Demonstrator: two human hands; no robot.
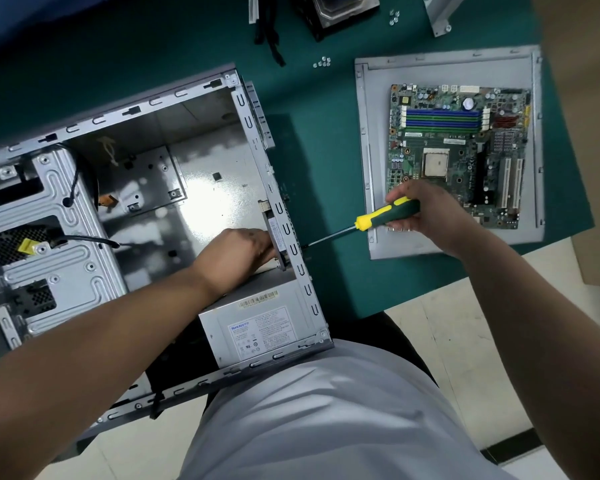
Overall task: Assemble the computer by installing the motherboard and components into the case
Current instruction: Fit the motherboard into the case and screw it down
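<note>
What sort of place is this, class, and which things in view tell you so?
Probably a computer repair or assembly workbench: an opened computer case lies on a green mat, a bare motherboard waits on a side panel, and loose screws lie nearby.

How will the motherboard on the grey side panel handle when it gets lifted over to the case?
The motherboard is a thin flat board, so probably light and fairly stiff, though it may flex if held by one corner. Its top is crowded with slots and small parts, so likely fragile; edges look safest. It lies loose on the smooth side panel and might slide if nudged.
</note>
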